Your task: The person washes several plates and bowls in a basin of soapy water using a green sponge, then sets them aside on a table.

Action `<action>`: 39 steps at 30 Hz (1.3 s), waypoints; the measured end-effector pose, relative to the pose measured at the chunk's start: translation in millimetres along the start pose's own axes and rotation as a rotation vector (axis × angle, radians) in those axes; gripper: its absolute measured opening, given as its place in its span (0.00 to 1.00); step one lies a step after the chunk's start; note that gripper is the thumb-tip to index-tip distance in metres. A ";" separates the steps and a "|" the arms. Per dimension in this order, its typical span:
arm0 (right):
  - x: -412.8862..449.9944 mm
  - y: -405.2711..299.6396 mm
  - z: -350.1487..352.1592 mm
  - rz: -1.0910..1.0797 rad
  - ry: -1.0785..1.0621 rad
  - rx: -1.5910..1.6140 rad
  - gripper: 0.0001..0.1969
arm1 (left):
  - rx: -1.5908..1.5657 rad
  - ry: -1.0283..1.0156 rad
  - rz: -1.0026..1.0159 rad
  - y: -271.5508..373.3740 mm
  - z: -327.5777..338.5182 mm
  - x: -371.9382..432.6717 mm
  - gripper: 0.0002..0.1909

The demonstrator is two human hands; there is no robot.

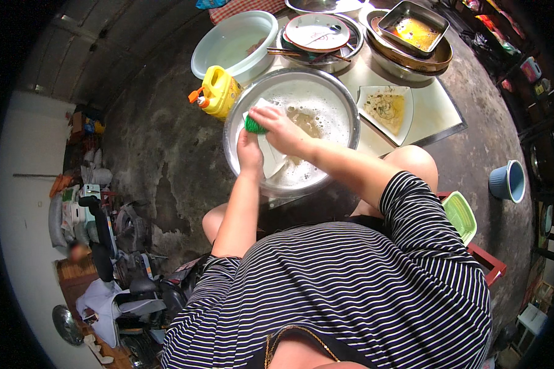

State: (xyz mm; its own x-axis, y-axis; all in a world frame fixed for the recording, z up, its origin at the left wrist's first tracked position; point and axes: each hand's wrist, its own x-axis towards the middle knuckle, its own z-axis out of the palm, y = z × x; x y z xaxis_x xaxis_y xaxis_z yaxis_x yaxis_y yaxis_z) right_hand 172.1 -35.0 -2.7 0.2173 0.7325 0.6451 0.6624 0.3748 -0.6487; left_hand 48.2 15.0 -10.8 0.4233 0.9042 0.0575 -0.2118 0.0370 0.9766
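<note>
A large metal basin (354, 138) of sudsy, brownish water stands before me on a low table. My left hand (250, 150) grips the edge of a white angular dish (271, 159), tilted over the water at the basin's left side. In my right hand (277, 124) is a green scrubbing pad (254, 125), pressed against the dish near its far end. My fingers cover part of the pad and of the dish.
A yellow detergent jug (222, 94) and a pale plastic tub (203, 50) stand left of the basin. A soiled white dish (388, 113) lies to its right. Behind are stacked plates (317, 32) with chopsticks and a greasy metal tray (413, 27). A blue bucket (507, 182) stands far right.
</note>
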 end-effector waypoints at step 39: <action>-14.3 8.3 -0.1 0.254 -0.059 -0.358 0.24 | -0.103 0.373 -0.047 2.4 12.5 6.8 0.18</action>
State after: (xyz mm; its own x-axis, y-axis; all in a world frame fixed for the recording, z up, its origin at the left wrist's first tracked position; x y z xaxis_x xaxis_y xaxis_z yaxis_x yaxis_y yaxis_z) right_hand 174.6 -42.4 -17.3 0.3711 0.8110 0.4523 0.8022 -0.0347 -0.5961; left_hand 61.6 16.0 -5.4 0.0893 0.9924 -0.0842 -0.2950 0.1071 0.9495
